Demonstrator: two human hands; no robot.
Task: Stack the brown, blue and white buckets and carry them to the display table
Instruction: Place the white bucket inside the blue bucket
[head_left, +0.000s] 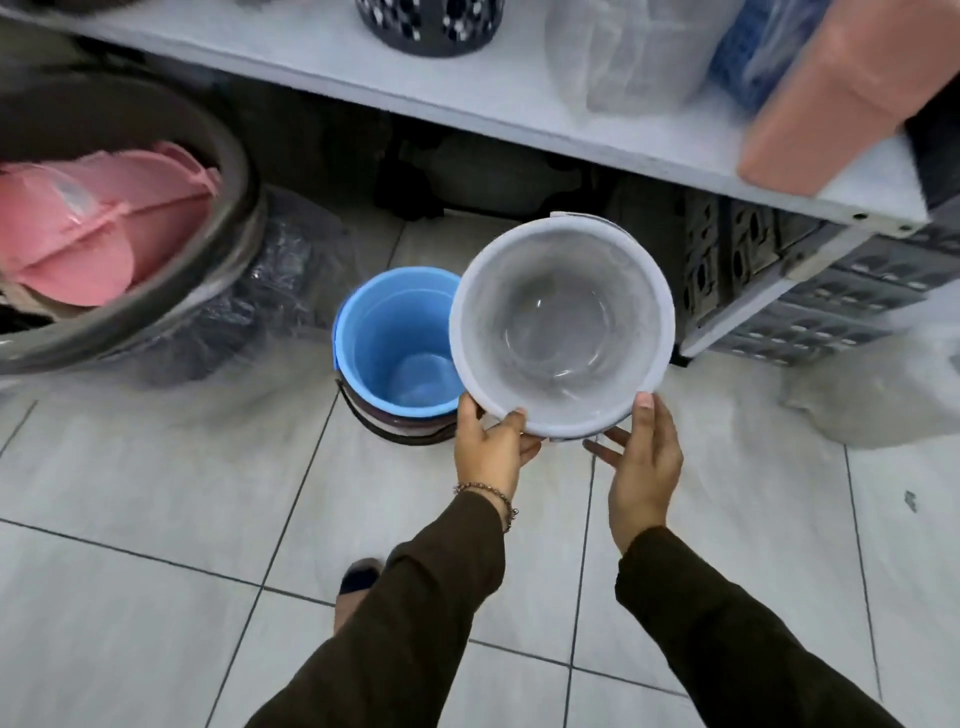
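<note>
A white bucket (561, 325) hangs in the air above the tiled floor, its mouth tilted toward me. My left hand (491, 449) grips its near rim from the left, and my right hand (644, 467) holds the near rim from the right, thumb on top. Just to the left of it, a blue bucket (397, 343) sits nested inside a brown bucket (410, 428) on the floor; only the brown rim and dark handle show beneath the blue one. The white bucket overlaps the blue bucket's right edge in view.
A white shelf board (467, 98) runs overhead at the back, with a dark perforated basket (428, 23) and a peach box (841, 88) on it. A big grey tub (236, 218) with pink lids stands at left. Grey crates (810, 291) sit at right under the shelf. My foot (356, 582) is below.
</note>
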